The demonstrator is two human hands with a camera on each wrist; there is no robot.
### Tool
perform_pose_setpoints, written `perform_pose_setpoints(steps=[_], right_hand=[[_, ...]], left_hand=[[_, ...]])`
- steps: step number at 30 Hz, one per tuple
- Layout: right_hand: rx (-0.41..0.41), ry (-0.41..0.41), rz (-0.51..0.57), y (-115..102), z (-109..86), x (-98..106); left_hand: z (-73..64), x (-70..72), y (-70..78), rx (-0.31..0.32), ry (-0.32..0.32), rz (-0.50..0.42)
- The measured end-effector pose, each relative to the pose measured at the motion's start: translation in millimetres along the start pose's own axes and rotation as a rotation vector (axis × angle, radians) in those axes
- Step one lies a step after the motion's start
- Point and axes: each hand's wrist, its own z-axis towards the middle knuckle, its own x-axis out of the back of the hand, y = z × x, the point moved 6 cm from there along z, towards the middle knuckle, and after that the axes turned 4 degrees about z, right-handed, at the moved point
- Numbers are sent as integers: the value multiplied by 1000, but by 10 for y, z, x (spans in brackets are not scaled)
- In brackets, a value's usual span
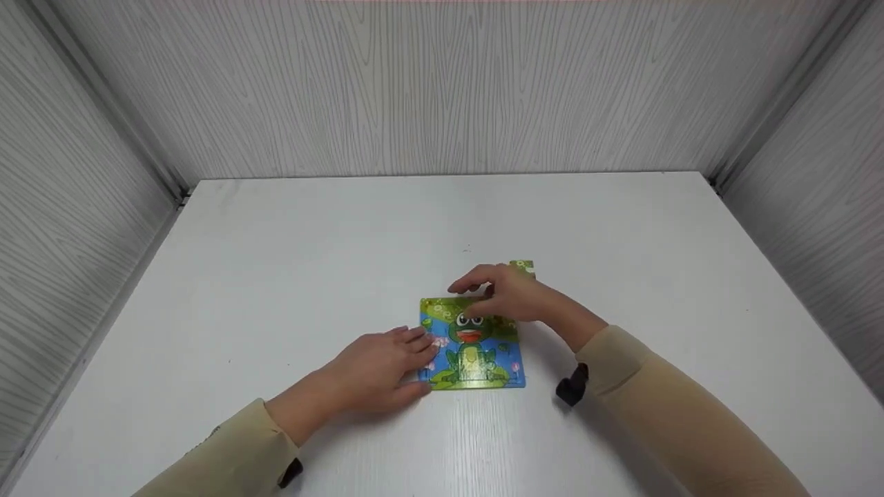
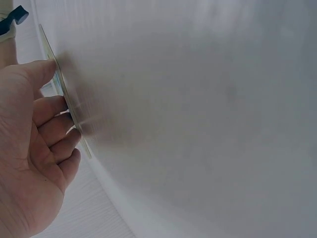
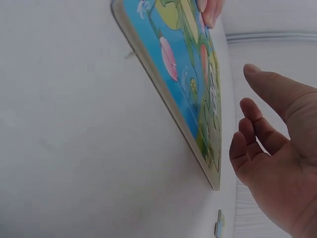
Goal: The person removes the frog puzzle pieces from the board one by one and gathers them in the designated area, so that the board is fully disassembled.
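A jigsaw puzzle board [image 1: 473, 376] with a green frog on a blue pond lies flat on the table. At its left side, my left hand [image 1: 387, 362] rests its fingertips on the board, with the thumb by the near left corner; the left wrist view shows thumb and fingertips touching the edge [image 2: 69, 106]. My right hand [image 1: 514, 293] hovers over the board's far right part, covering some of it. In the right wrist view, its thumb and loosely bent fingers [image 3: 252, 109] stand apart with nothing between them. A loose puzzle piece [image 1: 523, 265] lies just beyond that hand, partly hidden.
The white tabletop [image 1: 311, 241] spreads around the board. Grey wood-grain panels rise at the back [image 1: 442, 90], left [image 1: 69, 193] and right [image 1: 815, 172]. Each sleeve has a dark strap end hanging near the wrist.
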Motion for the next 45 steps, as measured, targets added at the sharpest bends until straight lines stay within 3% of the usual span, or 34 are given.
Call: perform_pose_setpoints(steps=[6,18,28,34,45], right_hand=[[-27,-46,49,123,26,-93],[23,-63,24,183,18,-118],[13,-75,33,191,12,-138],[18,-77,16,188,14,-137],[12,-88,9,175,12,-154]], left_hand=[[8,-7,-7,16,-18,-6],[93,63,46,27,-22,65],[141,17,137,-24,-17,21],[146,-10,153,-4,-59,-23],[145,-24,172,0,-57,-8]])
